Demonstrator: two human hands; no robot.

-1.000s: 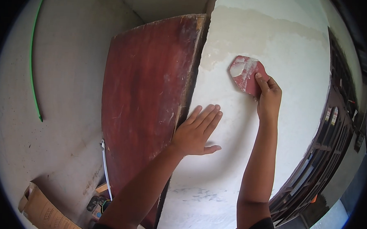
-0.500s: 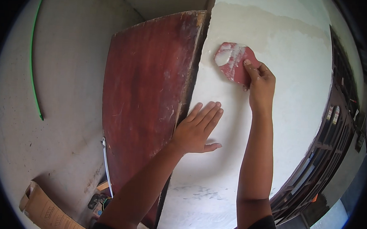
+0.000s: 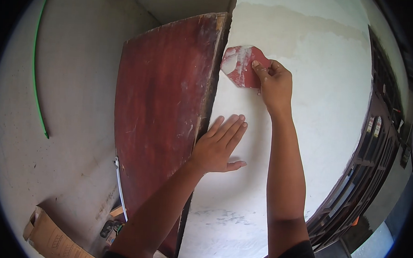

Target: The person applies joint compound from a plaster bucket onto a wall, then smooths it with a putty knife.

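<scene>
My right hand [image 3: 276,83] grips a red putty scraper [image 3: 251,76], thumb on its face and fingers behind. White putty is smeared over the scraper's left part. Its left edge lies by the wall's left edge, against the pale wall panel [image 3: 308,115]. Lower down, my left hand [image 3: 217,145] rests flat on the same panel with fingers stretched out and thumb apart, holding nothing. A damp-looking beige patch [image 3: 285,24] spans the top of the panel, and grey smudges [image 3: 225,216] mark its lower part.
A dark red wooden board [image 3: 159,108] stands just left of the panel. Dark window grilles [image 3: 366,159] line the right side. A green cord [image 3: 35,71] hangs on the left wall, above a cardboard box [image 3: 56,237]. A white tube [image 3: 120,190] runs down beside the board.
My right hand has moved the scraper left across the panel to its left edge. The left hand stays nearly in place.
</scene>
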